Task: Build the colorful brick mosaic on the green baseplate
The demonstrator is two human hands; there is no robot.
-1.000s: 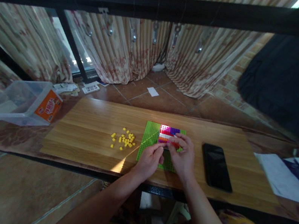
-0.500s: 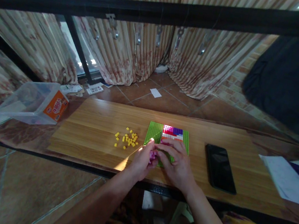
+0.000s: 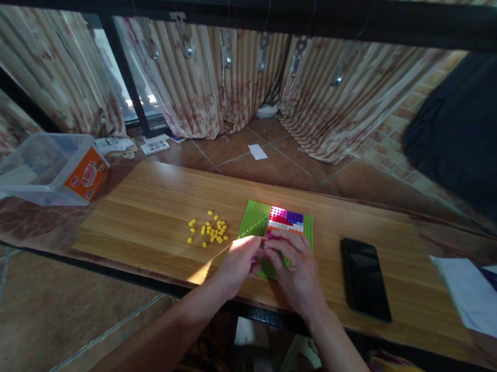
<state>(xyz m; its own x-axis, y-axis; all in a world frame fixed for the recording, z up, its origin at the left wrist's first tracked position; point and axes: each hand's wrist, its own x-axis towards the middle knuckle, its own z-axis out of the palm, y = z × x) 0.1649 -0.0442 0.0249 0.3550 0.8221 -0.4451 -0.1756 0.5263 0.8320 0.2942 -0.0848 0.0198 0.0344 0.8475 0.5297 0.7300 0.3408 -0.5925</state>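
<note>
Two bare hands are seen from above over a green studded board (image 3: 253,215), which lies near the middle of a long wooden worktop (image 3: 156,196). The left hand (image 3: 237,265) is placed at about seven o'clock on the board, its fingers curled in around pink pieces (image 3: 254,261) that are mostly hidden. The right hand (image 3: 296,267) is held between four and five o'clock, its fingers bent and their tips brought to the left thumb; whether anything is pinched there cannot be told.

For handling this fine, pieces would best be gripped by their sides, with the spares cupped loosely so that none are dropped. Studs should be lined up with the rows before straight, even pressure is applied, and the knuckles are better held clear of the coloured bricks (image 3: 288,218), which are fixed around one o'clock on the board. The rows ought to be viewed from directly above, since the board is crossed by a hard edge of sunlight.

By count, one board and one black phone (image 3: 366,279) are shown, the phone between three and four o'clock from the board. At nine o'clock, roughly two dozen yellow bricks (image 3: 212,231) are scattered; some overlap, so no exact figure can be given. Farther out at nine, one clear plastic tub (image 3: 41,170) with one orange label (image 3: 88,174) is seen. The coloured bricks, being partly covered, cannot be counted.
</note>
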